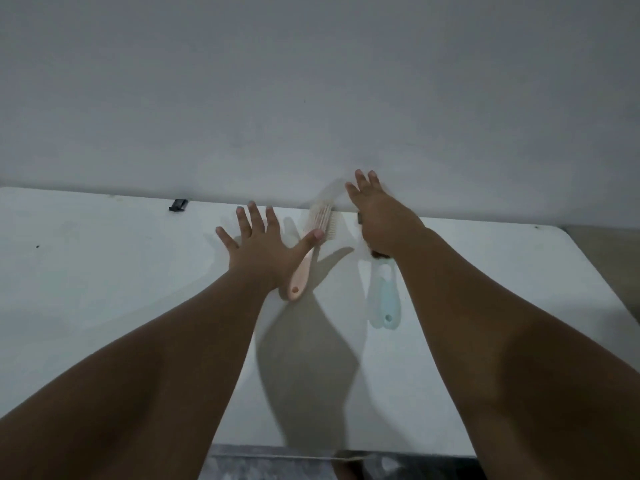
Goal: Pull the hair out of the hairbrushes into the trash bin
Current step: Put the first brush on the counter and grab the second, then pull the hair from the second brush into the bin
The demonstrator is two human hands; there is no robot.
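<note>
A pink hairbrush (313,244) lies on the white table (104,271) near its far edge, bristles up, handle towards me. My left hand (259,247) is spread flat with straight fingers just left of it, the thumb touching the brush's neck. A pale blue hairbrush (382,296) lies to the right, handle towards me. My right hand (377,216) hovers over its head with fingers extended, hiding the bristles. A dark bit, perhaps hair, shows under the palm. No trash bin is in view.
A plain wall (311,81) rises straight behind the table. A small black object (178,204) sits at the table's far edge to the left. The table's right corner (568,233) is rounded. Floor shows below the near edge.
</note>
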